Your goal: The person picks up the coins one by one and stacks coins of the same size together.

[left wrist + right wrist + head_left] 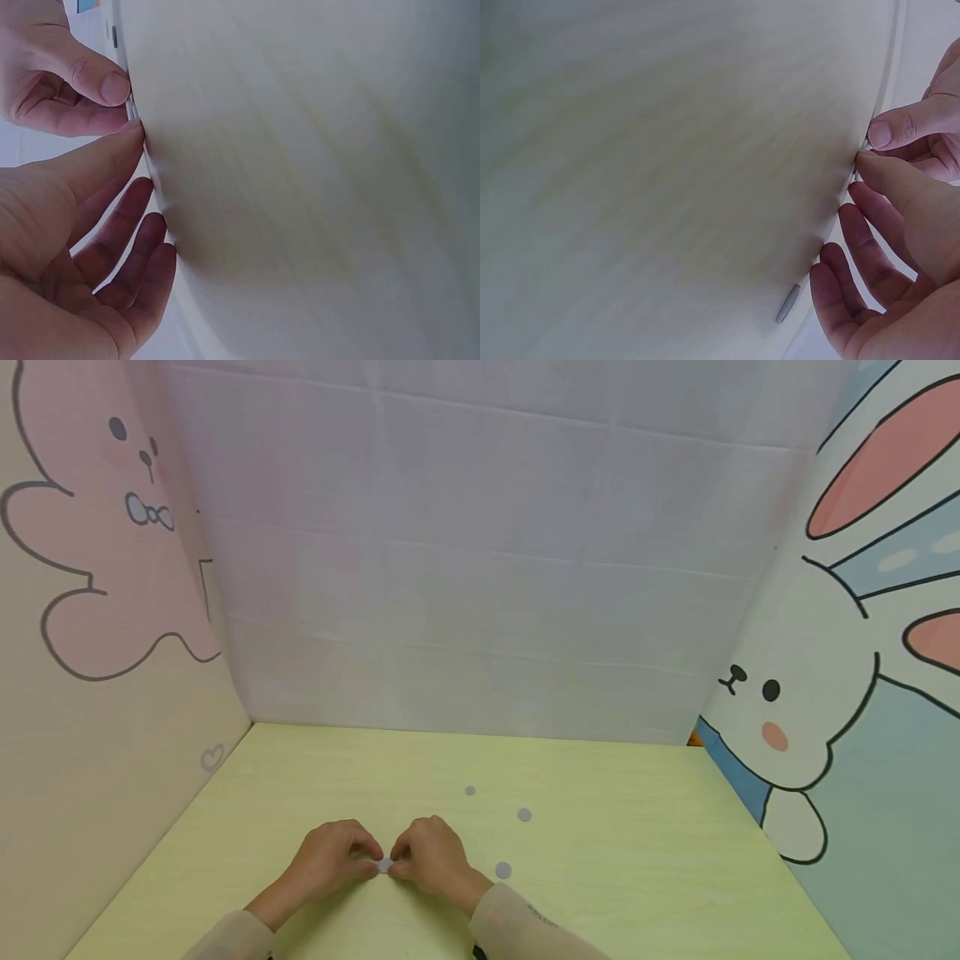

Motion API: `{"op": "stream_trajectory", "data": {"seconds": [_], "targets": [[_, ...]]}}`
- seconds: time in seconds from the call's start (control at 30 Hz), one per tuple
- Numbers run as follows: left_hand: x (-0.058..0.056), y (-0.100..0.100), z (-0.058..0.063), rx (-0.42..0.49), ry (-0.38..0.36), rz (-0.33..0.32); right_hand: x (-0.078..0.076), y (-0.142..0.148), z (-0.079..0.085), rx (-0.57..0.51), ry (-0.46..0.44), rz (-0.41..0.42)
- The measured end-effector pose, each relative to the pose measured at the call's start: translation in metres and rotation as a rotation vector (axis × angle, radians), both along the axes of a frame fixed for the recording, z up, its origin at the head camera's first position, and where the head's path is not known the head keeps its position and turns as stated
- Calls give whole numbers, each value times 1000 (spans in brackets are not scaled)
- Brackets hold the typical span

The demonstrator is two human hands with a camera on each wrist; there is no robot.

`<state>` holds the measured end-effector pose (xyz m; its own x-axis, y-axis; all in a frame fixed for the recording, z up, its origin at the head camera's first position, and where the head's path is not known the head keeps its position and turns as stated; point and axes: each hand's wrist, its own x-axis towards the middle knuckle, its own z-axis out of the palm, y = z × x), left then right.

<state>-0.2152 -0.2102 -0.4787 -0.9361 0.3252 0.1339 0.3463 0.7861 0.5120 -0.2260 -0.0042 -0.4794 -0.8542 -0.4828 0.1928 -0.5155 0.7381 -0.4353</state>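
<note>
A small flat grey disc (384, 865) lies on the yellow tabletop between my two hands. My left hand (327, 862) pinches its left edge with thumb and forefinger. From the other side my right hand (435, 862) holds the right edge the same way, the two thumbs almost meeting. Seen from the left wrist, the disc (133, 112) is a thin light sliver between the fingertips, mostly hidden. The other fingers of each hand are bent, their tips down at the table surface.
Three more grey discs lie on the tabletop (637, 827): a smaller one (470, 791) farther back, one (524, 815) right of it, and one (503, 870) close to the right wrist. A pale sheet (480, 568) hangs behind. Walls with cartoon animals flank both sides.
</note>
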Motion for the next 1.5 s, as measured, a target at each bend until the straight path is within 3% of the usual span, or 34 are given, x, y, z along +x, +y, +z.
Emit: {"op": "stream_trajectory", "data": {"seconds": [0.8, 1.07, 1.5], "targets": [[-1, -3, -1, 12, 0, -24, -1, -4, -2, -2, 0, -19], [-1, -1, -2, 2, -1, 7, 0, -4, -1, -2, 8, -15], [0, -3, -3, -48, 54, -34, -1, -5, -2, 5, 30, -13]]}}
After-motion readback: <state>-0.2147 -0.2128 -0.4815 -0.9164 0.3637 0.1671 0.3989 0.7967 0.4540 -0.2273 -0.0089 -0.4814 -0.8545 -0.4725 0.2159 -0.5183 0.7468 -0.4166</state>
